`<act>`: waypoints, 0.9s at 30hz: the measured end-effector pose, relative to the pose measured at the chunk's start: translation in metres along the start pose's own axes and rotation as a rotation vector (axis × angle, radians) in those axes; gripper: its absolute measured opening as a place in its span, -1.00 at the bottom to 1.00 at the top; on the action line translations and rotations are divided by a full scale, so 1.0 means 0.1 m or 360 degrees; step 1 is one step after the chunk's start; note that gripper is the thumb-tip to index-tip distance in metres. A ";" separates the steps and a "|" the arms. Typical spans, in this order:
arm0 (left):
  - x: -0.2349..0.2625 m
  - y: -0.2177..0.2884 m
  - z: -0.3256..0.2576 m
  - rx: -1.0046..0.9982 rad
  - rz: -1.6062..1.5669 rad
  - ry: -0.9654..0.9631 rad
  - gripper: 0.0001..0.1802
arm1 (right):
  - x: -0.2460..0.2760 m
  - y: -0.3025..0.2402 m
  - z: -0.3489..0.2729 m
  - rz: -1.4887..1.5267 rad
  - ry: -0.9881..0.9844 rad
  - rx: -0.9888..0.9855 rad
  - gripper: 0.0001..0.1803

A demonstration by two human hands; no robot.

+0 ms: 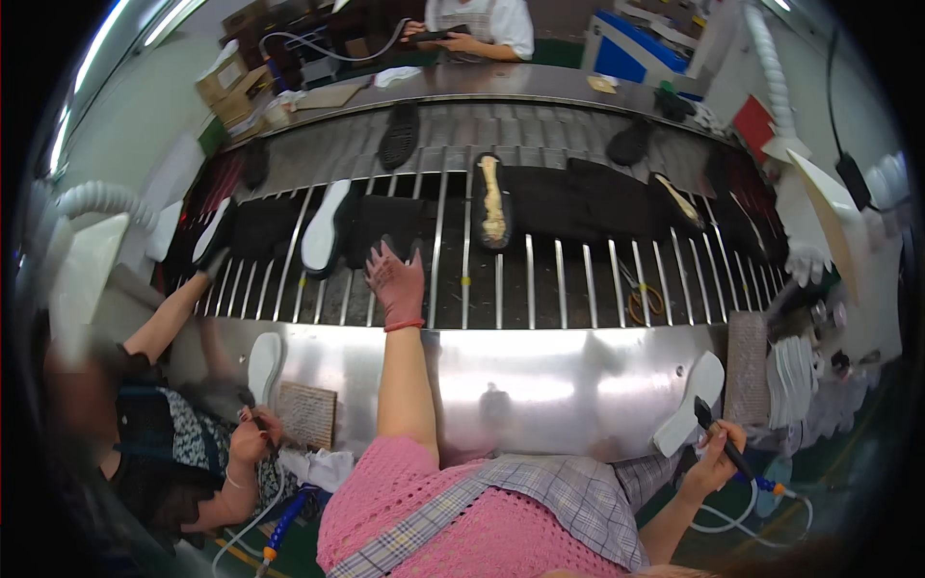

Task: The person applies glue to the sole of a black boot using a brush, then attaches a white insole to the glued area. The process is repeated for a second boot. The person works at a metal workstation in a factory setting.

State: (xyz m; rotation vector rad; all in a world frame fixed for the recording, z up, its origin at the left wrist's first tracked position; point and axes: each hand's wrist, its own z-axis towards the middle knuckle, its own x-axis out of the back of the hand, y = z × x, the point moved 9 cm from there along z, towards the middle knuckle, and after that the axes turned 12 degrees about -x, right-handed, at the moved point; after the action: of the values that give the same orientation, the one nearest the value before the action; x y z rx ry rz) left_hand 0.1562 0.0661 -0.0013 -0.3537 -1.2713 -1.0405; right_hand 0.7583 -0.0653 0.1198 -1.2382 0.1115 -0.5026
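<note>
The left hand (396,279) is held, fingers splayed, over the far slats (530,284), where a reach seems in hand; a careful fingertip grip is probably called for next. A black tool (704,414) is clasped by the right hand (715,469) at the white sole (684,417), right on the near surface (540,385).

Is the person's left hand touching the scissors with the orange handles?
Apart: the head view shows the left hand well to the left of the scissors, with several metal bars between them.
</note>
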 end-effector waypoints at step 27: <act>-2.60 5.49 -0.52 -0.0424 -0.1300 -0.0404 0.29 | 0.65 0.79 0.11 0.0257 0.0254 -0.0383 -0.91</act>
State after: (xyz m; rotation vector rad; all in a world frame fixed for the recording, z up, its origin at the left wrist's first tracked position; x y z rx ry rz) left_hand 0.6385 0.4308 -0.0802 -0.1604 -1.5494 -1.9156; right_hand 0.8440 -0.0653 0.0625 -1.4091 0.4137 -0.4559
